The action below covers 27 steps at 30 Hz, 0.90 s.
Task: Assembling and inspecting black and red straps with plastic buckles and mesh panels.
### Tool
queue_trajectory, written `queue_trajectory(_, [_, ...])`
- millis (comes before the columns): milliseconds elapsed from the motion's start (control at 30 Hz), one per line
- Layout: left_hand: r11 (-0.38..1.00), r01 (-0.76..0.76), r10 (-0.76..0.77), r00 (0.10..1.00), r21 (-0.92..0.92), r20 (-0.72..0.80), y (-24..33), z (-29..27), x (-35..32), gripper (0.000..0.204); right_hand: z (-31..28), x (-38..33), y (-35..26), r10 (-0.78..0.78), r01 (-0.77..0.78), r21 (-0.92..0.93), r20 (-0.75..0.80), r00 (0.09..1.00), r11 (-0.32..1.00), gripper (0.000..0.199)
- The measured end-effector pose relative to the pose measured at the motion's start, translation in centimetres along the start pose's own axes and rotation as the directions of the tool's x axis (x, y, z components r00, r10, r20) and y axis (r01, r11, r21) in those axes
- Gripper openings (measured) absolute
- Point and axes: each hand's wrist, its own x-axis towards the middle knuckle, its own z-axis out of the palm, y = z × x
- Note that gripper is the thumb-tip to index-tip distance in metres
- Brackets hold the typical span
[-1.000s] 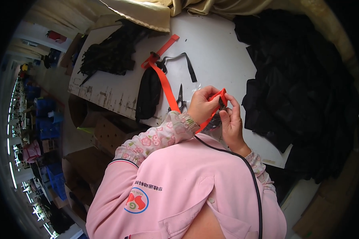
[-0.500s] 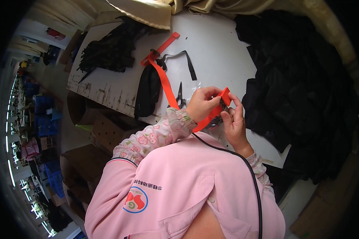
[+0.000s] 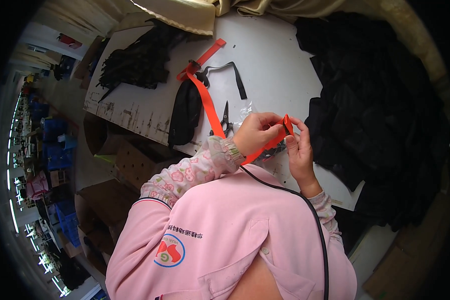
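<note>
A bright orange webbing strap (image 3: 209, 106) runs from the far part of the table, under my left wrist, to its end between my hands. My left hand (image 3: 257, 133) pinches the strap close to that end. My right hand (image 3: 301, 149) grips the folded end between thumb and fingers. A small dark piece shows at the fold, and its kind is hard to make out. Below the hands lies a clear plastic bag (image 3: 275, 151) with dark small items, partly hidden. Small black-handled scissors (image 3: 226, 120) lie left of my left hand, beside a black fabric pouch (image 3: 186, 115).
A big heap of black fabric (image 3: 370, 115) covers the right side of the white table (image 3: 270, 45). Dark cut pieces (image 3: 137, 60) lie at the far left. A black strap (image 3: 239, 82) curves behind the scissors. Cardboard boxes (image 3: 135, 162) stand below the table's left edge.
Both hands have shifted slightly right and nearer. The strap end has turned in the fingers, so its folded edge now stands more upright with the dark piece showing.
</note>
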Motion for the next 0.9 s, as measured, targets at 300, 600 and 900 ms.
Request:
queue_trajectory(300, [0.927,-0.108,0.167,0.976,0.359,-0.137,0.3,1.5,-0.5,0.016,0.9,-0.1,-0.7,-0.211,0.161,-0.449,-0.064,0.975,0.879,0.034])
queue_trajectory(600, [0.705,-0.365,0.499,0.865,0.608,-0.059,0.7,1.7,-0.8,0.019,0.9,-0.4,-0.7,0.017,-0.021,-0.058,-0.066,0.998,0.998,0.032])
queue_trajectory(900, [0.785,-0.37,0.473,0.876,0.496,-0.094,0.5,1.8,-0.8,0.018,0.8,-0.3,-1.4,0.01,-0.013,-0.045,-0.066,0.998,0.999,0.03])
